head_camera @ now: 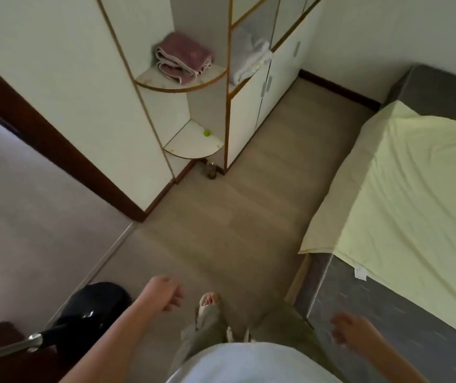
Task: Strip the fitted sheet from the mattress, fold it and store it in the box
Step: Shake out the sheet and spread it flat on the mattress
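Loosely, the fingers of left hand (163,295) and right hand (351,331) curl on nothing, clear of the yellow sheet (414,189)

Pale yellow fitted sheet (414,189) flat across grey mattress (365,313), left edge draped down its side.

Far ahead of you, a folded pink blanket (184,58) lies on the upper curved shelf (149,78) of the white cabinet (244,120); just right of it, folded white cloth (251,60) sits in an open compartment. You see a small green ball (207,132) on the lower curved shelf (193,147), a small jar (211,170) on the floor (221,230) beneath, and a shiny black rounded object (94,308) near left
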